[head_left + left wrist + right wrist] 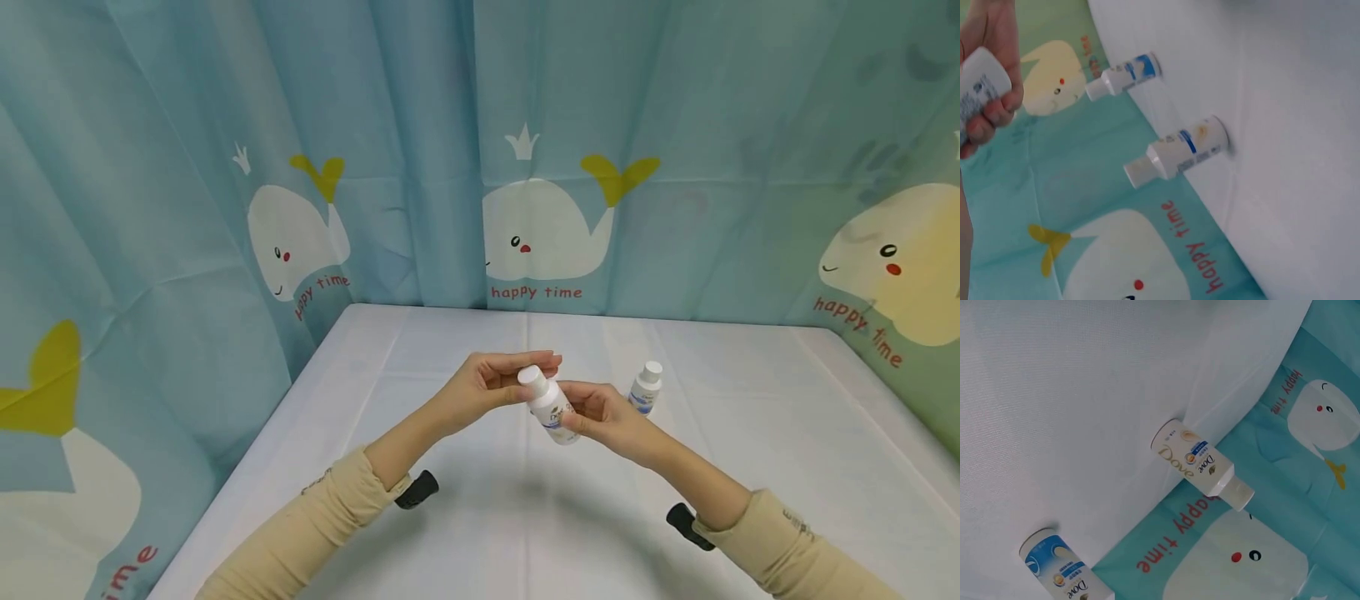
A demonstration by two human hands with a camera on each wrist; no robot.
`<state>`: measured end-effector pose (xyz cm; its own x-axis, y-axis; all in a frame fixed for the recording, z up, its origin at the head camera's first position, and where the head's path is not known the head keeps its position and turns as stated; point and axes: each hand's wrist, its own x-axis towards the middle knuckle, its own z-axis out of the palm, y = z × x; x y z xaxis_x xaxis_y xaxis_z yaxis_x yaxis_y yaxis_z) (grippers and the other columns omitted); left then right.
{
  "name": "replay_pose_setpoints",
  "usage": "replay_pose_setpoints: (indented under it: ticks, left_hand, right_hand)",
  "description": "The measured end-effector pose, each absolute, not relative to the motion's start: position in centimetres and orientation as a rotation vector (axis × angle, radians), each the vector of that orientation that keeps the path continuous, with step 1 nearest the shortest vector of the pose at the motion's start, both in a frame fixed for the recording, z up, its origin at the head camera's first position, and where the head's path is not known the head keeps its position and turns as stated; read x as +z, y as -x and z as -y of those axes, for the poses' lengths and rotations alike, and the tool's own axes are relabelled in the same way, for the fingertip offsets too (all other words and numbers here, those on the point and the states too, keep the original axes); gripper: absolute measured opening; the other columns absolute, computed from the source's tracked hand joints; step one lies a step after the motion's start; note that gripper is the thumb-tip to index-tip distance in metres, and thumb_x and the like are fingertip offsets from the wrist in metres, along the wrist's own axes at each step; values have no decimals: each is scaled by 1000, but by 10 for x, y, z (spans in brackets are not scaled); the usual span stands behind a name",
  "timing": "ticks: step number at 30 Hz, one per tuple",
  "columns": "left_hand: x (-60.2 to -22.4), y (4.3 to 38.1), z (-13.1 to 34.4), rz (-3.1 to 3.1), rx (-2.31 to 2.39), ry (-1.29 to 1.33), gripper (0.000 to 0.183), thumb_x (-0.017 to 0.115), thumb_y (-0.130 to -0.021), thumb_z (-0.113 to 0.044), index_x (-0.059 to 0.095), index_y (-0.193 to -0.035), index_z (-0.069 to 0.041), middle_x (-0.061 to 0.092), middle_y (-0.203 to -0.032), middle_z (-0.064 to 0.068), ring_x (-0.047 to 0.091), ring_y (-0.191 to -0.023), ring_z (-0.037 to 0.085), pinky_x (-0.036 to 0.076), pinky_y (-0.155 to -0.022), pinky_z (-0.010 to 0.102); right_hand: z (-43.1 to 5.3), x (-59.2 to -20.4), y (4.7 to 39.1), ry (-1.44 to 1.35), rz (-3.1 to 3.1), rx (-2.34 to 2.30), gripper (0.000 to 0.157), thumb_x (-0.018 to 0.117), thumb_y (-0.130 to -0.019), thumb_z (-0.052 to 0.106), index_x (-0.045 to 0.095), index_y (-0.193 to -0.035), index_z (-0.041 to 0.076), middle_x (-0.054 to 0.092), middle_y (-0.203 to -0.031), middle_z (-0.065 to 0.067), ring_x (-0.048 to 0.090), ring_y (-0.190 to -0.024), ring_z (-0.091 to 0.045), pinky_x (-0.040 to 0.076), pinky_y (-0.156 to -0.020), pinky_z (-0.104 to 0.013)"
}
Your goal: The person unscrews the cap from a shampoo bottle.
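My right hand (618, 425) grips a white capped bottle (549, 407) around its lower body, tilted above the table with the cap up and to the left. At its cap end is my left hand (480, 387), thumb against the shoulder and fingers stretched behind the white cap. The left wrist view shows the held bottle (982, 87) in the right hand's curled fingers (999, 111). Two similar Dove bottles stand on the table: one with a blue lower band (1060, 565), another with gold lettering (1191, 456), hidden in the head view.
The white-covered table (450, 533) stretches beneath both arms. Blue curtains (420, 150) with whale prints hang along its back and sides. In the head view, the blue-banded bottle (645, 387) stands just behind the right hand. Dark straps (417, 490) sit at both wrists.
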<state>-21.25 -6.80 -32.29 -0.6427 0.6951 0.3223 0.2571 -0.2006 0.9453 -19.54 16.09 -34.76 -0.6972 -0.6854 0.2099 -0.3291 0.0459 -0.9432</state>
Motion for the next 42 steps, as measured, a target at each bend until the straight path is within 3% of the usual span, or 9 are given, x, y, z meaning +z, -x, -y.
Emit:
replay_pose_setpoints:
  ticks: [6,9,15,18,23,27,31,36,42]
  left_hand:
    - [-322,213,74,-1722,1838,-1157,72,66,-85,-32,39,-135,12,42,-139,29,50,-128,13,45,-103,35]
    - [-322,213,72,-1727,1852,-1164,72,66,-85,-32,40,-132,14,43,-135,33,52,-126,16,46,-102,35]
    - [-323,212,66,-1791,1944,-1151,65,69,-83,-30,48,-126,16,54,-125,33,62,-111,11,51,-95,34]
    - [-325,212,63,-1816,2014,-1125,63,70,-81,-29,52,-121,16,64,-119,22,65,-104,7,53,-91,32]
    - [-329,212,56,-1807,2153,-1060,66,75,-76,-29,53,-114,20,71,-102,-8,67,-96,6,55,-86,26]
    - [-333,211,51,-1817,2219,-1019,76,79,-68,-38,52,-107,21,71,-94,-14,67,-94,5,55,-82,21]
    - [-335,209,48,-1843,2261,-986,79,81,-65,-43,50,-102,20,70,-93,-13,66,-94,3,54,-81,18]
    - [-336,205,41,-1822,2360,-956,74,83,-66,-38,43,-97,17,66,-92,-10,66,-93,2,53,-81,17]
    - [-339,202,34,-1837,2452,-901,63,82,-68,-41,45,-93,3,61,-89,-7,66,-91,3,53,-79,17]
  right_hand:
    - [-162,-350,194,1041,-2015,-1681,48,51,-98,16,39,-132,-16,61,-117,21,60,-105,-3,51,-89,-21]
    - [-162,-349,193,1038,-2022,-1681,48,52,-98,15,40,-132,-16,62,-116,20,61,-104,-4,51,-88,-21]
    - [-162,-348,195,1039,-2058,-1692,48,52,-97,13,39,-132,-17,62,-115,21,61,-102,-2,52,-87,-20]
    - [-162,-347,196,1040,-2058,-1711,49,52,-97,15,39,-132,-17,62,-115,21,61,-102,-2,52,-87,-20]
    - [-160,-346,196,1022,-2069,-1744,50,53,-97,16,39,-132,-18,62,-114,22,61,-103,-1,52,-86,-19]
    - [-158,-346,194,996,-2082,-1765,52,55,-96,15,39,-131,-19,62,-113,24,62,-102,0,53,-85,-19]
    - [-157,-346,193,999,-2095,-1786,52,56,-95,15,39,-130,-19,62,-113,24,61,-101,1,53,-84,-18]
    - [-153,-346,192,1036,-2139,-1807,50,58,-94,13,42,-130,-18,60,-116,25,58,-106,3,52,-85,-17]
    - [-148,-348,191,986,-2184,-1847,50,61,-92,13,44,-129,-17,58,-120,20,56,-110,6,51,-87,-16]
